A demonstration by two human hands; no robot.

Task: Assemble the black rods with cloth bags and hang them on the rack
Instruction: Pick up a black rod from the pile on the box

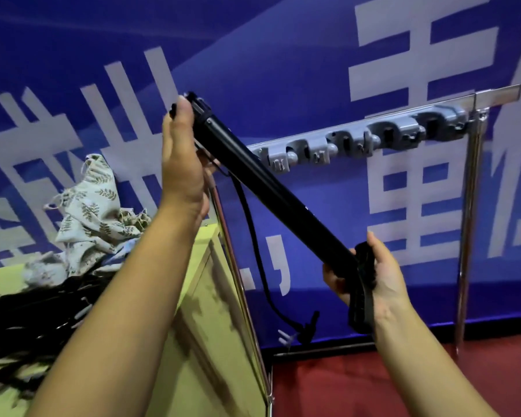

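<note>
Holding a long black tubular rod (pixel 271 188) slantwise in the air, the person has one hand at each end. The left hand (pixel 181 158) is at the raised upper end, palm against the rod's side and thumb tip by the end cap; its fingers lie behind the rod, so whether they are curled round it cannot be told. The right hand (pixel 373 275) grips the lower end, its fingers wrapped round the ribbed black handle (pixel 363 287), which juts down past the wrist. A thin black cord (pixel 253 236) hangs from the upper part of the rod and loops down to a small black clip near the floor.

Behind the rod, a grey plastic rack of round clamp holders (pixel 373 136) is fixed along a silvery metal rail on chrome uprights, in front of a blue banner with large white characters (pixel 283 55). To the left, on a yellow-green counter (pixel 205 296), lies a crumpled pale cloth bag printed with green leaf sprigs (pixel 94 206), and beside it a heap of further black rods (pixel 42 305), blurred. The floor under the rack is red.
</note>
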